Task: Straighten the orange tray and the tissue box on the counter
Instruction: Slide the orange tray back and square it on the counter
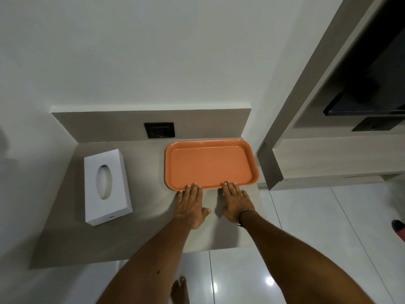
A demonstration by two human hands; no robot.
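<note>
- Head view: a flat, rounded-corner orange plastic tray [210, 163] lies at the back right corner of the grey-beige counter [142, 216], its far rim near the backsplash and its right rim near the counter's right edge.
- The left hand [191, 205] lies flat and spread, palm down, grasping nothing; its fingertips [194, 185] touch the tray's near rim.
- The right hand [235, 200], a thin band at the wrist, lies flat likewise, with fingertips against the same rim.
- A white rectangular tissue box [107, 186] with an oval slot sits near the left edge, slightly skewed, well apart from the tray.
- A small mark on the box's near face is too small to read.
- A black wall socket [159, 129] is set in the backsplash.
</note>
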